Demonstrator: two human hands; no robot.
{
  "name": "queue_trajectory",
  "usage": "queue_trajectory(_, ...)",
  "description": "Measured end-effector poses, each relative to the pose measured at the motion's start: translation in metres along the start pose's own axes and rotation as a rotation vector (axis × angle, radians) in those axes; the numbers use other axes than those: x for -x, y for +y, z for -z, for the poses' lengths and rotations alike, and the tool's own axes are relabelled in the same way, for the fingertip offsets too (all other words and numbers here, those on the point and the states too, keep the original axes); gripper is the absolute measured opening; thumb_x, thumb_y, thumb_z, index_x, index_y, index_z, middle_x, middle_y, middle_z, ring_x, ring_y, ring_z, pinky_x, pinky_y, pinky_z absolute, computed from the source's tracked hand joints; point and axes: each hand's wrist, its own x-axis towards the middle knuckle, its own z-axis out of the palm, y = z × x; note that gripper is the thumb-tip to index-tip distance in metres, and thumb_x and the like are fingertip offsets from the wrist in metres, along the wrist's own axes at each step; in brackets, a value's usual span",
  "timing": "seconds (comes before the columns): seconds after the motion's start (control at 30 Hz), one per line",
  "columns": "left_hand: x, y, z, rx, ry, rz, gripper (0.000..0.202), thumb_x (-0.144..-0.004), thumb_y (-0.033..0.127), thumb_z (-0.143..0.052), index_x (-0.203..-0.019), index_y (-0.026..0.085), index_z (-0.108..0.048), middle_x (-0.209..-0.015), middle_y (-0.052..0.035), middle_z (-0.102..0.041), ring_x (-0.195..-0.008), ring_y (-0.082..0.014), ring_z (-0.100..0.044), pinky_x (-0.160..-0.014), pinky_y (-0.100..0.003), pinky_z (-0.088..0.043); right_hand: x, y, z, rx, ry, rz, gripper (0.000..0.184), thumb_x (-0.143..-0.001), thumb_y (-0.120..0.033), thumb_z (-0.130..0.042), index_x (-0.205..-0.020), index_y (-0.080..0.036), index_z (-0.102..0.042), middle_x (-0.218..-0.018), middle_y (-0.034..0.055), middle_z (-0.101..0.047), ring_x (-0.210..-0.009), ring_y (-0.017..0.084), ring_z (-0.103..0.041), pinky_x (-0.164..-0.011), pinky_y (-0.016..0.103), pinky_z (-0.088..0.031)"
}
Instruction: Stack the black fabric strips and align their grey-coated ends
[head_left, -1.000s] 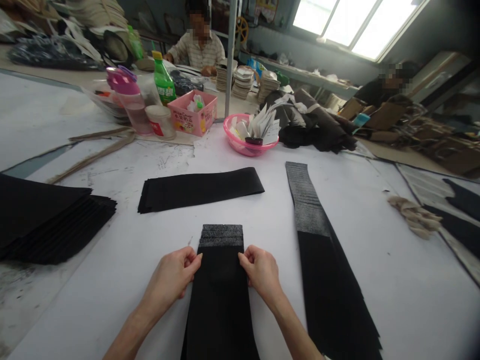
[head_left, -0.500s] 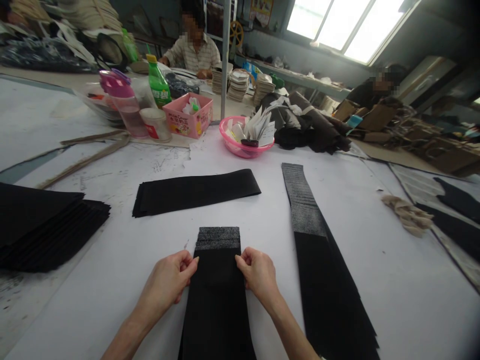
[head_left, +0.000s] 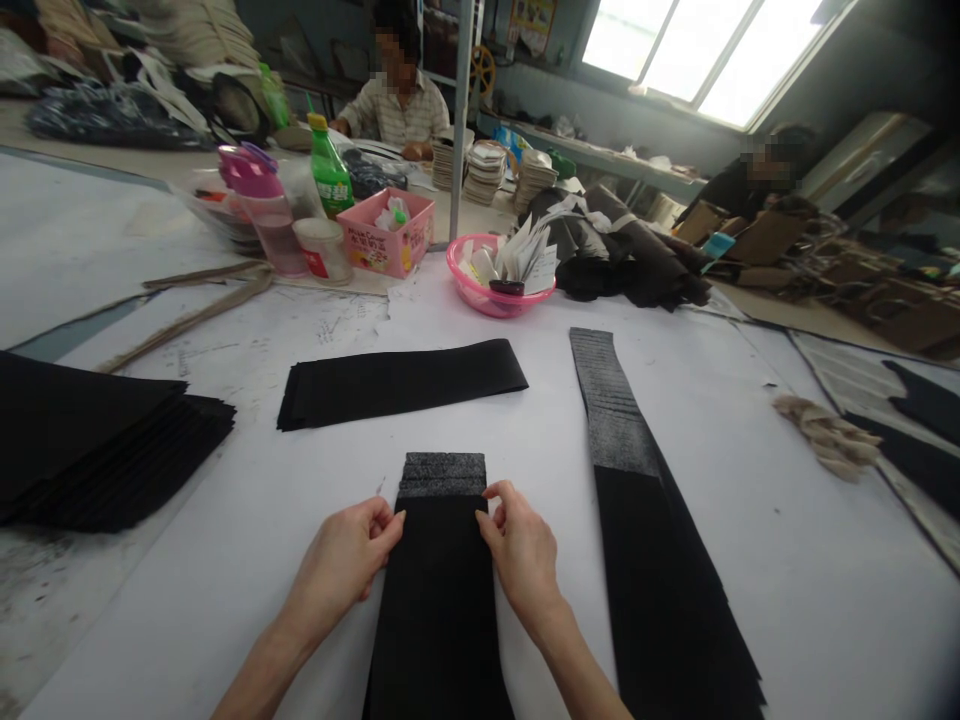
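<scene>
In front of me lies a stack of black strips (head_left: 439, 590), their stepped far ends showing bands of speckled grey. My left hand (head_left: 352, 550) pinches the left edge of the top strip between thumb and fingers, just below the grey bands. At the opposite edge is my right hand (head_left: 521, 550); its thumb presses on the strip, and its index finger touches the edge slightly farther up. To the right lies a longer fanned stack of black strips (head_left: 660, 570) with a grey stepped end. A folded black strip bundle (head_left: 405, 380) lies crosswise beyond my hands.
Black sheets (head_left: 112, 440) are piled at the left. Toward the back stand a pink basin (head_left: 502, 300) of papers, a pink box (head_left: 390, 245), a paper cup (head_left: 324, 250) and a green bottle (head_left: 328, 170). A crumpled cloth (head_left: 825, 435) lies right. Two people sit farther back.
My right index finger has lifted away from the thumb and moved up along the strip's edge. My left hand keeps its pinch. The whole view has shifted slightly.
</scene>
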Motion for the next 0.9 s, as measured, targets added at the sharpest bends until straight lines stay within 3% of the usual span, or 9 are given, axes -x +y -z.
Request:
queue_trajectory(0.2,0.004,0.005,0.001,-0.058,0.011,0.011,0.038,-0.087,0.053,-0.041,-0.066,0.021,-0.044,-0.048,0.0066,-0.052,-0.030,-0.0113,-0.049,-0.032,-0.020,-0.028,0.003,0.001,-0.002,0.082,0.029,0.132,0.026,-0.092,-0.021,-0.052,-0.112,-0.035,-0.062,-0.094,-0.0015,-0.058,-0.069,0.011,-0.060,-0.059,0.021,-0.039)
queue_trajectory(0.3,0.010,0.011,0.003,-0.297,0.139,-0.044,0.029,-0.089,0.047,-0.043,-0.075,0.022,-0.048,-0.054,0.0055,-0.057,-0.041,-0.0132,-0.054,-0.041,-0.022,-0.035,0.003,0.000,-0.003,0.147,0.029,0.141,0.024,-0.095,-0.024,-0.051,-0.111,-0.035,-0.064,-0.094,-0.0014,-0.058,-0.068,0.010,-0.061,-0.056,0.021,-0.038)
queue_trajectory(0.4,0.016,0.016,-0.001,-0.610,0.358,-0.270,0.014,-0.091,0.029,-0.046,-0.098,0.021,-0.054,-0.087,-0.0030,-0.067,-0.075,-0.0199,-0.065,-0.064,-0.029,-0.046,0.005,-0.003,-0.004,0.236,0.030,0.145,0.022,-0.097,-0.028,-0.048,-0.109,-0.036,-0.065,-0.092,-0.0013,-0.058,-0.063,0.009,-0.060,-0.051,0.021,-0.033)
queue_trajectory(0.43,0.016,0.018,-0.003,-0.687,0.390,-0.388,0.020,-0.091,0.022,-0.046,-0.108,0.020,-0.054,-0.102,-0.0062,-0.066,-0.090,-0.0222,-0.064,-0.075,-0.033,-0.048,0.005,-0.004,-0.004,0.266,0.034,0.151,0.022,-0.098,-0.028,-0.047,-0.110,-0.036,-0.064,-0.091,-0.0012,-0.058,-0.062,0.009,-0.059,-0.049,0.021,-0.032)
queue_trajectory(0.5,0.015,0.019,-0.008,-0.793,0.365,-0.633,0.035,-0.089,0.009,-0.044,-0.122,0.019,-0.052,-0.122,-0.0086,-0.060,-0.112,-0.0240,-0.055,-0.093,-0.037,-0.044,0.006,-0.004,-0.005,0.320,0.043,0.166,0.023,-0.098,-0.027,-0.048,-0.112,-0.037,-0.063,-0.091,-0.0009,-0.057,-0.059,0.009,-0.057,-0.048,0.021,-0.030)
queue_trajectory(0.57,0.012,0.018,-0.014,-0.875,0.298,-0.773,0.042,-0.088,0.004,-0.043,-0.127,0.018,-0.051,-0.128,-0.0084,-0.058,-0.117,-0.0240,-0.052,-0.097,-0.039,-0.042,0.008,-0.003,-0.006,0.357,0.052,0.181,0.024,-0.097,-0.025,-0.050,-0.114,-0.038,-0.061,-0.092,-0.0007,-0.057,-0.059,0.009,-0.057,-0.047,0.021,-0.030)
queue_trajectory(0.77,0.006,0.014,-0.018,-0.998,0.264,-0.798,0.048,-0.089,0.002,-0.038,-0.133,0.018,-0.047,-0.128,-0.0087,-0.058,-0.114,-0.0230,-0.054,-0.094,-0.042,-0.044,0.012,0.000,-0.011,0.430,0.115,0.241,0.033,-0.094,-0.017,-0.053,-0.121,-0.035,-0.058,-0.096,0.0028,-0.060,-0.074,0.016,-0.060,-0.055,0.023,-0.042)
queue_trajectory(0.83,0.006,0.015,-0.017,-0.994,0.262,-0.793,0.049,-0.089,0.003,-0.037,-0.134,0.020,-0.047,-0.129,-0.0083,-0.057,-0.115,-0.0222,-0.054,-0.095,-0.041,-0.043,0.012,-0.002,-0.013,0.456,0.163,0.308,0.033,-0.093,-0.015,-0.054,-0.122,-0.031,-0.059,-0.106,0.0063,-0.062,-0.090,0.021,-0.060,-0.069,0.029,-0.049)
queue_trajectory(0.9,0.007,0.018,-0.016,-0.997,0.256,-0.790,0.049,-0.089,0.003,-0.037,-0.134,0.020,-0.047,-0.128,-0.0084,-0.057,-0.115,-0.0219,-0.054,-0.094,-0.041,-0.043,0.011,-0.003,-0.016,0.451,0.191,0.434,0.036,-0.094,-0.014,-0.050,-0.128,-0.025,-0.055,-0.123,0.0088,-0.059,-0.110,0.025,-0.054,-0.090,0.038,-0.047)
